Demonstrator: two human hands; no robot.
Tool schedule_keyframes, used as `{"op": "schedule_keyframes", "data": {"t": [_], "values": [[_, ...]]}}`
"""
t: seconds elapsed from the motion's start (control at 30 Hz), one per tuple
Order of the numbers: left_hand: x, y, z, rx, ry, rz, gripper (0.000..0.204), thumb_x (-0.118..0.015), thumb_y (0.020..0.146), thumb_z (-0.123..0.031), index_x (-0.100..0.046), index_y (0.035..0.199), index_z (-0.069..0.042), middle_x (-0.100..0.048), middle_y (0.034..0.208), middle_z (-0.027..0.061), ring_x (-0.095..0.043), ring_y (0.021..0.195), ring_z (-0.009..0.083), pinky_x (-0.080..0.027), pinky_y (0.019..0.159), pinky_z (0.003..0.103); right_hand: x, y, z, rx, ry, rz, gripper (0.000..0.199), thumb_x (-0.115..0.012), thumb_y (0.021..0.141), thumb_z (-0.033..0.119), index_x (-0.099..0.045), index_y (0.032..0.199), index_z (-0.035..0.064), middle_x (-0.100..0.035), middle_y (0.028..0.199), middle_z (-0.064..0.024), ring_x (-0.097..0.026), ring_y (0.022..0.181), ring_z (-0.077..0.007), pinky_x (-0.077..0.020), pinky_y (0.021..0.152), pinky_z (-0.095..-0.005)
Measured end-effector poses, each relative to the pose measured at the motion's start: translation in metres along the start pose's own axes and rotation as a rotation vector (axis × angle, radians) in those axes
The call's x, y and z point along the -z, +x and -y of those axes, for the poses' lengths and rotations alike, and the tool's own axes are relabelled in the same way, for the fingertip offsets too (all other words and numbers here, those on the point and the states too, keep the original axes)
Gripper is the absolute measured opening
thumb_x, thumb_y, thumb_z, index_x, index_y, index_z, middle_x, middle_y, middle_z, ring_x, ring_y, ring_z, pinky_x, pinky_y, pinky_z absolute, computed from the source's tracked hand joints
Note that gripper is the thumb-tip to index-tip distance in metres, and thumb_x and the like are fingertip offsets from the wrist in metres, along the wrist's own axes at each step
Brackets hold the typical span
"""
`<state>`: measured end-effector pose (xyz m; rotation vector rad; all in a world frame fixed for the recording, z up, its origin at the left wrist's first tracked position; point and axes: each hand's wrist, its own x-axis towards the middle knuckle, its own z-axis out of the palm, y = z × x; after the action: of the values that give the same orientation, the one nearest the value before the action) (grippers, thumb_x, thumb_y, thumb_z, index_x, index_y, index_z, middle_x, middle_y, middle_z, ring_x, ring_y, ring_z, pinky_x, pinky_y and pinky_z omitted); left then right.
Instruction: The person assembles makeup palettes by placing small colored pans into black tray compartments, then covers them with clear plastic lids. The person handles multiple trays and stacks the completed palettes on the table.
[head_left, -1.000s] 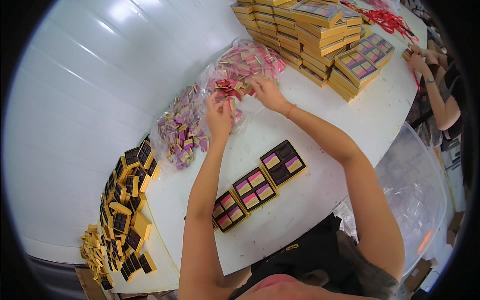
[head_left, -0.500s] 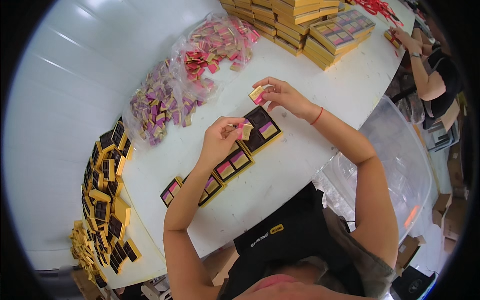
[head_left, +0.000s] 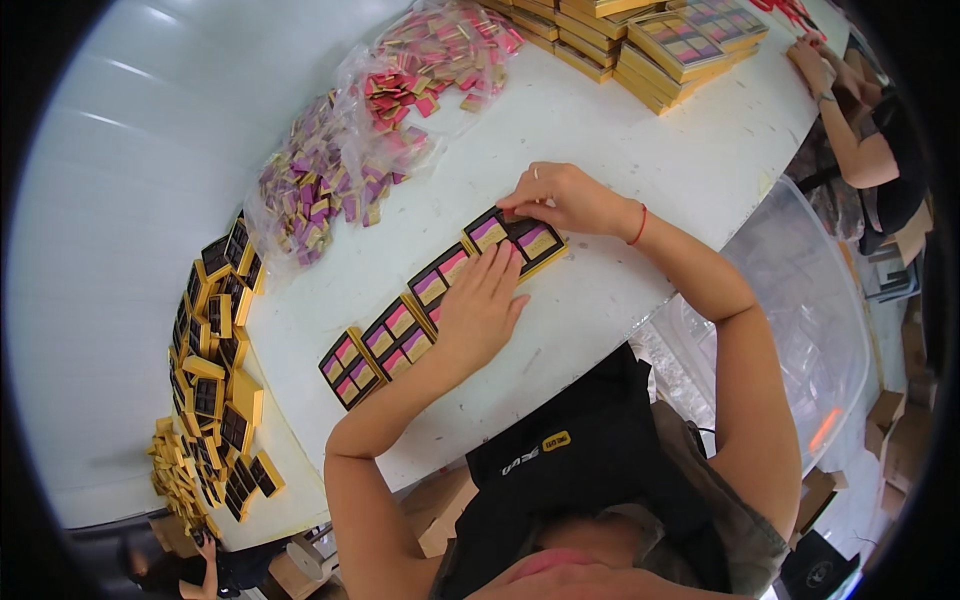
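A row of small black trays with gold edges runs diagonally in front of me, their cells holding pink-and-gold and purple-and-gold wrapped squares. My left hand (head_left: 482,305) lies palm down with outstretched fingers, its fingertips reaching the tray at the right end (head_left: 548,258). At that tray's far side, my right hand (head_left: 572,200) is closed in a pinch. A reddish bit of a pink-and-gold square (head_left: 510,213) shows at its fingertips; the rest is hidden. A purple-and-gold square (head_left: 538,242) sits in the near right cell. Part of the row is under my left hand and forearm.
Clear bags of purple squares (head_left: 318,195) and pink squares (head_left: 430,75) lie beyond the row. Black-and-gold trays (head_left: 208,397) are heaped at left. Stacked gold boxes (head_left: 670,70) stand far right. Another person's hand (head_left: 812,65) is beyond them; a clear plastic bin (head_left: 790,300) stands right.
My right hand has brought its pink-and-gold square down to the end tray. My left hand has let go of its square and flattened over the row. The view has shifted slightly.
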<state>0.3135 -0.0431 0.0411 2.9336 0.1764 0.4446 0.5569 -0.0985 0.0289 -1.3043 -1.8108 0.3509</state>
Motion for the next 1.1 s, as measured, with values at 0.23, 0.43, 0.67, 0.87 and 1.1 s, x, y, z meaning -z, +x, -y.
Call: {"op": "schedule_keyframes", "data": {"t": [0.23, 0.43, 0.67, 0.87, 1.1], "values": [[-0.018, -0.006, -0.003, -0.017, 0.264, 0.072, 0.054, -0.056, 0.091, -0.014, -0.044, 0.139, 0.007, -0.046, 0.144, 0.0215, -0.042, 0.136, 0.0333, -0.03, 0.114, 0.049, -0.005, -0.016, 0.0, 0.193, -0.383, -0.011, 0.022, -0.071, 0.083, 0.007, -0.074, 0.104, 0.0095, -0.068, 0.109, -0.0055, -0.061, 0.097, -0.0248, -0.0494, 0.088, -0.038], [-0.012, -0.011, -0.005, 0.031, 0.024, 0.092, 0.067, -0.063, 0.089, -0.016, -0.035, 0.146, 0.006, -0.039, 0.15, 0.0233, -0.036, 0.14, 0.0387, -0.024, 0.116, 0.052, 0.031, -0.085, 0.047, 0.05, -0.331, -0.326, 0.019, -0.065, 0.089, 0.01, -0.071, 0.106, 0.0067, -0.068, 0.109, -0.0086, -0.06, 0.108, -0.0285, -0.0466, 0.095, -0.0406], [0.047, -0.065, -0.024, 0.089, -0.211, 0.005, 0.045, -0.059, 0.094, -0.012, -0.051, 0.136, 0.003, -0.037, 0.15, 0.0257, -0.041, 0.136, 0.0399, -0.038, 0.108, 0.048, 0.093, -0.441, 0.006, -1.193, -0.947, -1.248, 0.041, -0.069, 0.087, 0.032, -0.064, 0.119, 0.0077, -0.064, 0.12, -0.0175, -0.058, 0.113, -0.0349, -0.0445, 0.098, -0.0433], [0.065, -0.114, -0.025, 0.221, -0.195, 0.02, 0.037, -0.055, 0.097, -0.012, -0.056, 0.131, 0.003, -0.041, 0.147, 0.0237, -0.051, 0.128, 0.0344, -0.047, 0.101, 0.042, 0.053, -0.588, 0.087, -2.165, -1.097, -1.166, 0.078, -0.064, 0.079, 0.068, -0.064, 0.121, 0.0026, -0.061, 0.128, -0.0168, -0.048, 0.128, -0.0318, -0.0381, 0.104, -0.0468], [0.05, -0.156, -0.034, 0.562, -0.365, -0.157, 0.032, -0.052, 0.102, -0.015, -0.055, 0.127, 0.004, -0.039, 0.15, 0.0181, -0.05, 0.128, 0.0267, -0.044, 0.101, 0.035, 0.097, -0.579, 0.068, -2.376, -0.668, -0.394, 0.111, -0.049, 0.067, 0.092, -0.063, 0.125, -0.0008, -0.06, 0.131, -0.0206, -0.054, 0.127, -0.0355, -0.0282, 0.114, -0.045]]}}
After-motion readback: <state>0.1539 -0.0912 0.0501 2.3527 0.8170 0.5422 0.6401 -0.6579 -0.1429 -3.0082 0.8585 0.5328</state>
